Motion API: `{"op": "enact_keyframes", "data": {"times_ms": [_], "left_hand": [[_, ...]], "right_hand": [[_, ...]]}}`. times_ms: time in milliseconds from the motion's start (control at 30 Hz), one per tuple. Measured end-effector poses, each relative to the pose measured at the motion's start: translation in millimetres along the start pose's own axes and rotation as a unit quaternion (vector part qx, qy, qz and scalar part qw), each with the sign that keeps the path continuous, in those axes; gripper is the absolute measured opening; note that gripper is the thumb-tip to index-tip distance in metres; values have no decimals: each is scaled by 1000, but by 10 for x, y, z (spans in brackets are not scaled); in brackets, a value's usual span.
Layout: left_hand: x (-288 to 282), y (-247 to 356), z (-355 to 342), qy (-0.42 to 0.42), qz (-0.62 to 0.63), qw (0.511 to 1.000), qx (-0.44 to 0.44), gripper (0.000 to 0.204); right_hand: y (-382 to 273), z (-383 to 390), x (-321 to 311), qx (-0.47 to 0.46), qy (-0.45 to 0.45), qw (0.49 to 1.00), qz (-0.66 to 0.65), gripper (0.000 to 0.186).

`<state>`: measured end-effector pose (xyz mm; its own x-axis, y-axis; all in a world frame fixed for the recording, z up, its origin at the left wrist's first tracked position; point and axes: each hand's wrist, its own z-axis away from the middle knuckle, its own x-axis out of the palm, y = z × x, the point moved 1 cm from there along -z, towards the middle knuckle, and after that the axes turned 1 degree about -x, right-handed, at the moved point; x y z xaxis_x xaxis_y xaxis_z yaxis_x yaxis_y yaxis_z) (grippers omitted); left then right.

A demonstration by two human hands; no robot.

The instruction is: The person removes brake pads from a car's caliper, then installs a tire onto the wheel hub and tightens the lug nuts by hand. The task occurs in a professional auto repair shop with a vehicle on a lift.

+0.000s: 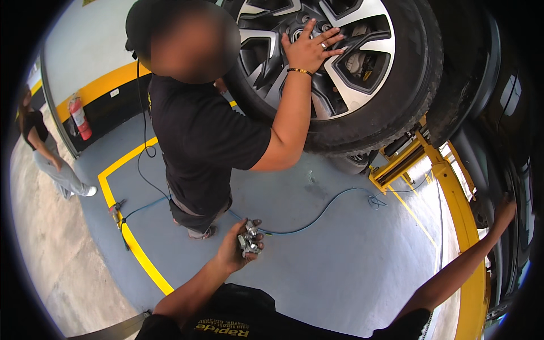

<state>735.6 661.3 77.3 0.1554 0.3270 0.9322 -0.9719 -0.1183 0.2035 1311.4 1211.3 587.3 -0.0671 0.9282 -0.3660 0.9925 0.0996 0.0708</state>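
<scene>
My left hand (231,247) is closed round several shiny metal lug nuts (249,239), low in the middle of the view. At the far right my right hand (504,209) reaches up against the dark car body (479,164); its fingers are too dark and small to make out. Ahead of me a raised wheel (362,85) has a black and silver rim and a thick black tyre. A co-worker (204,124) in a black shirt lays a spread hand (309,50) on the middle of the rim.
A yellow lift arm and post (453,198) stand at the right, near the car. A blue air hose (323,214) crosses the grey floor to an air tool (116,211) by a yellow line (133,243). Left, a fire extinguisher (79,118) hangs near another person (48,141).
</scene>
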Motion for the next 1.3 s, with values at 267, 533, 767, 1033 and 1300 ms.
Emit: {"op": "enact_keyframes", "data": {"times_ms": [267, 533, 767, 1033, 1300], "left_hand": [[-323, 2, -26, -62, 71, 993, -66, 39], [-766, 539, -10, -66, 11, 980, -190, 37], [-1218, 1503, 147, -67, 38, 975, -206, 36], [-1315, 1947, 65, -73, 33, 970, -230, 35], [-1471, 2062, -47, -63, 14, 963, -260, 35]], "right_hand": [[-4153, 1390, -2365, -125, 62, 907, -397, 36], [-7250, 1110, -2030, -363, 53, 828, -424, 29], [-8750, 828, -1274, -387, 56, 885, -252, 24], [-8988, 843, -1225, -430, 73, 884, -169, 14], [-8974, 868, -1253, -425, 56, 900, -83, 11]]}}
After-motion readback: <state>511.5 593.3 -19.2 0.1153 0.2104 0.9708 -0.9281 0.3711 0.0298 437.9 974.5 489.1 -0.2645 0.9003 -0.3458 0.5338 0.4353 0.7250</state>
